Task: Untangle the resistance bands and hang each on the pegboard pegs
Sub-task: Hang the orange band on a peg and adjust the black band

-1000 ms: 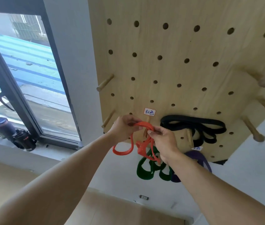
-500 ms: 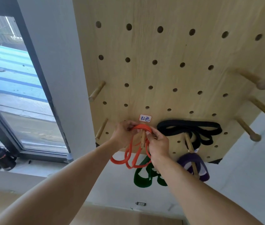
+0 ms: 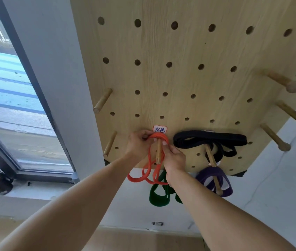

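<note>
Orange band point(image 3: 150, 165) looped over peg point(image 3: 158, 153), both hands' grip clamped on it, handwritten label point(image 3: 160, 129) above

The top and middle of the pegboard point(image 3: 189, 51) have only bare holes, so a hand can pass there. Near the bottom edge, the black band point(image 3: 210, 140), purple band point(image 3: 214, 180) and green band point(image 3: 159, 195) crowd the pegs. Three long pegs point(image 3: 286, 83) stick out at the right edge.

Green band point(image 3: 159, 195) top hidden behind right hand point(image 3: 174, 157) — label point(image 3: 160, 129) writing too small; pegboard point(image 3: 198, 51) cut off at top.
</note>
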